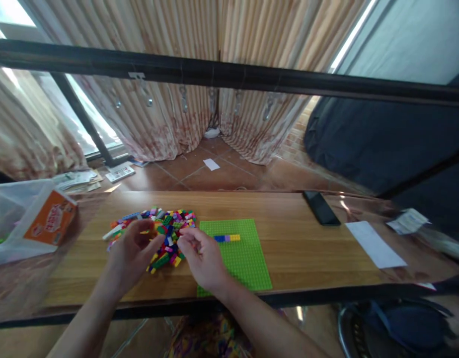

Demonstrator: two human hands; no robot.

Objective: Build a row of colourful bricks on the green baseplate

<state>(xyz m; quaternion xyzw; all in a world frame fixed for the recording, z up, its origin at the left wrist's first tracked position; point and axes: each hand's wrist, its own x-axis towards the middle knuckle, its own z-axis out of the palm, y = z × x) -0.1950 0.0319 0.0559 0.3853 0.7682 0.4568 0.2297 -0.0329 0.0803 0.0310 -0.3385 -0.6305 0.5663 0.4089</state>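
Note:
A heap of mixed toy building bricks (172,219) lies on the wooden board. My left hand (130,256) is over the heap's left part, thumb and forefinger curved and apart. No brick shows clearly in its grasp. Above the heap's right side, my right hand (205,261) has its fingers curled in and the thumb close to them; whatever they may hold is hidden. Its wrist passes over the left edge of the green baseplate (244,268). On that plate sits a short row of blue, purple and yellow bricks (227,238).
A black phone (321,208) and a white paper slip (375,243) lie to the right. A clear plastic box (19,196) with an orange label stands at the far left. Beyond the board, a dark bar (229,74) crosses before the curtains.

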